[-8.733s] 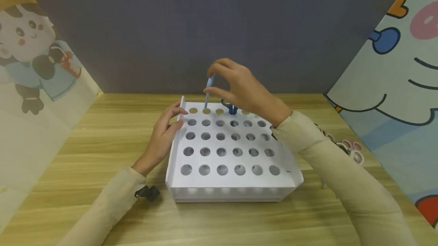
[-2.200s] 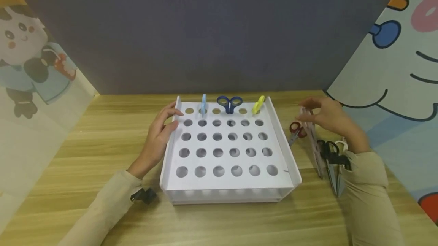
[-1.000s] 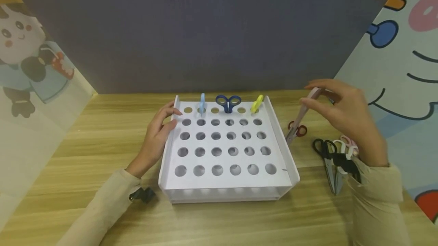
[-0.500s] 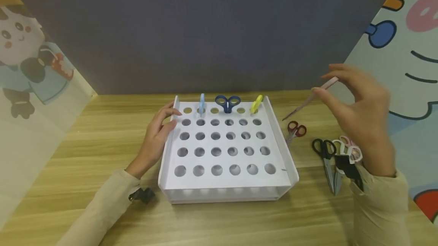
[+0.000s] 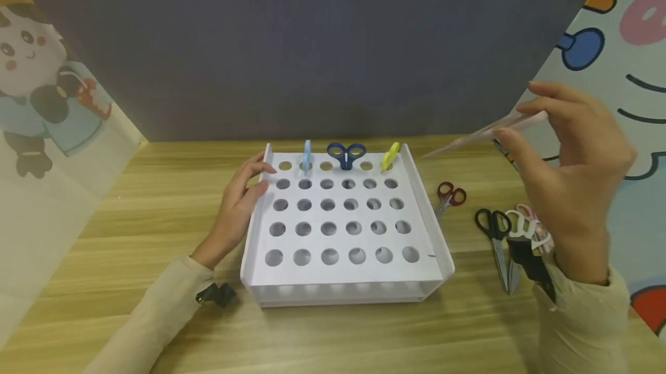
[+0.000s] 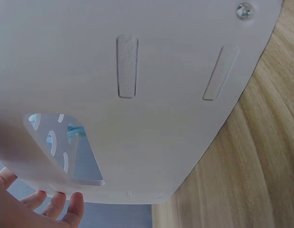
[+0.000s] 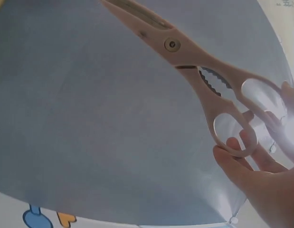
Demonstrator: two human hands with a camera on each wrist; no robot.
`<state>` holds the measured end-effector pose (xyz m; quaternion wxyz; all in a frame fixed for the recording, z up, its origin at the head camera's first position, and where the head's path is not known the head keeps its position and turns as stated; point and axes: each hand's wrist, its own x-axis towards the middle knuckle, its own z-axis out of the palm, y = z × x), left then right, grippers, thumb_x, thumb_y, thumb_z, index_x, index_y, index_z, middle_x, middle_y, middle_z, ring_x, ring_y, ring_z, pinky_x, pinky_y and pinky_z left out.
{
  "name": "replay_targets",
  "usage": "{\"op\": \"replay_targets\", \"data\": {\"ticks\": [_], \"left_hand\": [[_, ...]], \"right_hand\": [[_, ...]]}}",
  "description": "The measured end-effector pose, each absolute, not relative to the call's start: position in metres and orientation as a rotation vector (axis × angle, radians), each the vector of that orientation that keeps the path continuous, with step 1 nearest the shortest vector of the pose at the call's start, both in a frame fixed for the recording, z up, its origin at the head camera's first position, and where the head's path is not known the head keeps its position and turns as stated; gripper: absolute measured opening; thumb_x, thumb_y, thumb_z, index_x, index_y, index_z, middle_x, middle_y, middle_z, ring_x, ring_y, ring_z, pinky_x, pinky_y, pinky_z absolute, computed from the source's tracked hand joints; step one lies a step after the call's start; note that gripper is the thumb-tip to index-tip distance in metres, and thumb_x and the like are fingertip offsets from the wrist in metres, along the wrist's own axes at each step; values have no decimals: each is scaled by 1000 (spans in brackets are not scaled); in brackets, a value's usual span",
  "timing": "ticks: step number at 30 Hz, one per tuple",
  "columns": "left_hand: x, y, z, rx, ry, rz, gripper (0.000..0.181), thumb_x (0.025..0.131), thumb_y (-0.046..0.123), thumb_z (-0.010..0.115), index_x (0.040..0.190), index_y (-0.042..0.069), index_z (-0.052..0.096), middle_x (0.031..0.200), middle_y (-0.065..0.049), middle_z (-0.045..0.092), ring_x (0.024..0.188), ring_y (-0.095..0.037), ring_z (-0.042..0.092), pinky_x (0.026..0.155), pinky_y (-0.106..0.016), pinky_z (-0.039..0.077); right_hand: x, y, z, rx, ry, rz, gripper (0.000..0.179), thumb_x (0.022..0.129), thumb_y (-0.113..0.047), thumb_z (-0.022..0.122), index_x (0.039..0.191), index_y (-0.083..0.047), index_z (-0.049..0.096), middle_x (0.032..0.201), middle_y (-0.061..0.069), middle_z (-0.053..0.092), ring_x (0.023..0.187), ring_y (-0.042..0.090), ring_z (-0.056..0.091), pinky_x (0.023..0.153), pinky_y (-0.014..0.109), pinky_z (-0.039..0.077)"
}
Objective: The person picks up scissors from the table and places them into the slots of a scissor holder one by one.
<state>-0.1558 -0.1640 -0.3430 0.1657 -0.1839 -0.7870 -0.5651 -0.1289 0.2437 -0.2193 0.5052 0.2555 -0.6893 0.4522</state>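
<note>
In the head view, the right hand (image 5: 580,163) pinches the pale pink scissors (image 5: 481,135) between thumb and fingertips, the gap narrowed to the handles. The blades slant left and slightly down from those fingers, apart from the white rack (image 5: 338,273). Light blue scissors (image 5: 307,155), dark blue scissors (image 5: 346,158) and yellow scissors (image 5: 389,156) stand in its back row, right of the fingers of the left hand (image 5: 234,206); red scissors (image 5: 446,200) lie below and left of the right fingertips. The step seems to be carrying; the next move likely calls for turning the blades downward over a free hole. In the left wrist view, the left fingers are loosely bent and parted at the rack's side; how firmly they press cannot be told. In the right wrist view, the right fingers hold the handle loops, blades pointing away from them
</note>
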Motion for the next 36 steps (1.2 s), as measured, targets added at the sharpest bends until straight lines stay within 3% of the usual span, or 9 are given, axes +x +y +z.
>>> {"op": "replay_targets", "data": {"ticks": [12, 18, 23, 30, 36], "left_hand": [[-156, -163, -343, -528, -2237, -1615, 22, 101, 8, 47, 117, -2, 59, 155, -6, 38, 133, -25, 43, 81, -20, 54], [-157, -162, -342, -535, -2234, -1605, 22, 101, 9, 47, 116, -1, 59, 155, -6, 39, 133, -25, 43, 81, -20, 54], [-157, -163, -342, -534, -2231, -1625, 22, 101, 9, 47, 117, -2, 58, 155, -5, 38, 132, -24, 43, 79, -21, 55], [-156, -164, -342, -529, -2236, -1649, 23, 102, 9, 46, 118, -2, 58, 156, -5, 37, 132, -25, 43, 78, -21, 56], [-156, -165, -343, -535, -2235, -1628, 23, 102, 11, 46, 117, -2, 58, 155, -5, 38, 133, -24, 42, 78, -21, 55]], "right_hand": [[-111, 220, -219, 791, -1856, 1110, 28, 84, 0, 77, 104, 17, 66, 118, 19, 67, 116, 26, 61, 103, 30, 48], [-109, 217, -220, 831, -1820, 1122, 34, 85, -10, 79, 103, 17, 67, 117, 23, 67, 111, 25, 63, 101, 29, 49], [-116, 212, -228, 895, -1986, 908, 38, 87, -25, 78, 108, 6, 71, 121, 16, 68, 115, 25, 61, 102, 24, 45], [-139, 194, -258, 983, -2316, 742, 38, 82, -13, 82, 117, -6, 68, 132, 7, 62, 129, 25, 52, 106, 44, 44], [-138, 195, -259, 967, -2307, 737, 41, 81, -12, 83, 118, -5, 68, 132, 8, 62, 128, 25, 52, 101, 46, 47]]}}
